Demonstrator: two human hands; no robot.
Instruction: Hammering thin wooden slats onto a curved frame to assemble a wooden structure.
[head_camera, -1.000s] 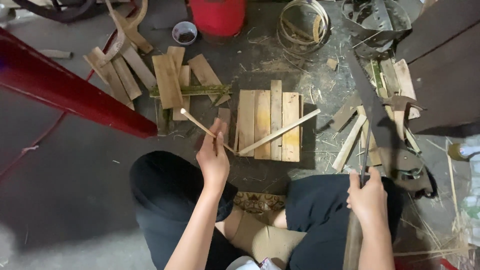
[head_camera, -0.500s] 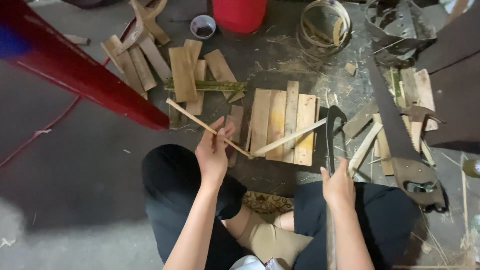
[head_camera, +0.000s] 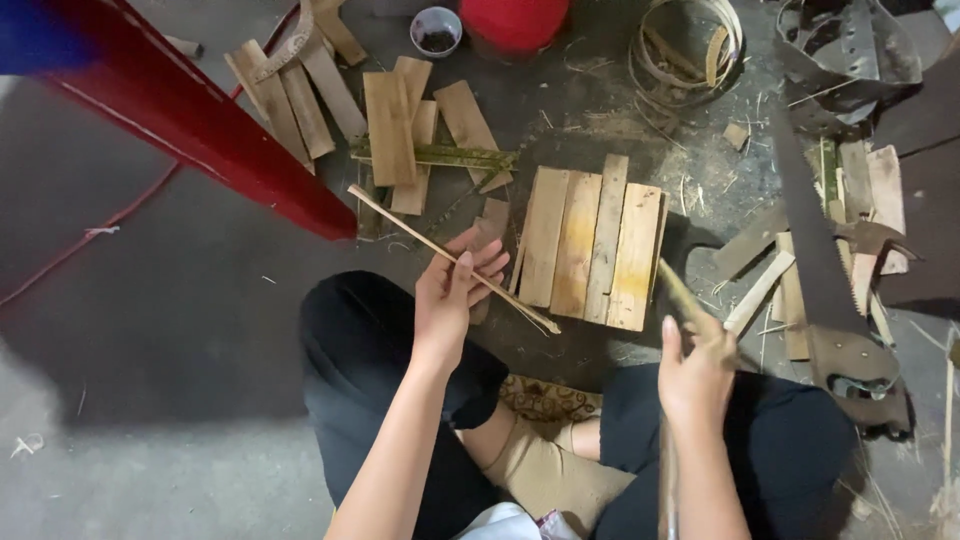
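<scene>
**Seated worker, bamboo strip in left hand, blade tool in right**

Change since 0.5 s ago: the thin bamboo strip (head_camera: 450, 258) was crossed by a second pale strip near the right hand; that second strip now shows only as a blurred pale stub (head_camera: 678, 293) just above the right hand. The left hand's hold on the strip reads the same.

Item 1, thin bamboo strip. Long axis runs diagonally, far end pointing up-left toward the red beam (head_camera: 190, 120), near end pointing down-right and ending over the front edge of the plank block (head_camera: 592, 245). It is raised above the floor, in front of the person's left knee.

Item 2, left hand (head_camera: 455, 290). Fingers curled around the middle of the strip, thumb pressed against it.

Item 3, right hand (head_camera: 695, 375). Closed in a fist on a dark handle or blade (head_camera: 668, 485) that runs down toward the lower edge of the view; what kind of tool it is cannot be told through the blur.

Item 4, surroundings. 4 pale planks laid side by side form the block. Loose wood slats (head_camera: 390, 130) lie beyond it. A hand saw (head_camera: 825, 300) lies to the right, a small bowl (head_camera: 436, 28) and a red bucket (head_camera: 515, 20) at the top, a coil of bamboo strips (head_camera: 690, 45) near them.
</scene>
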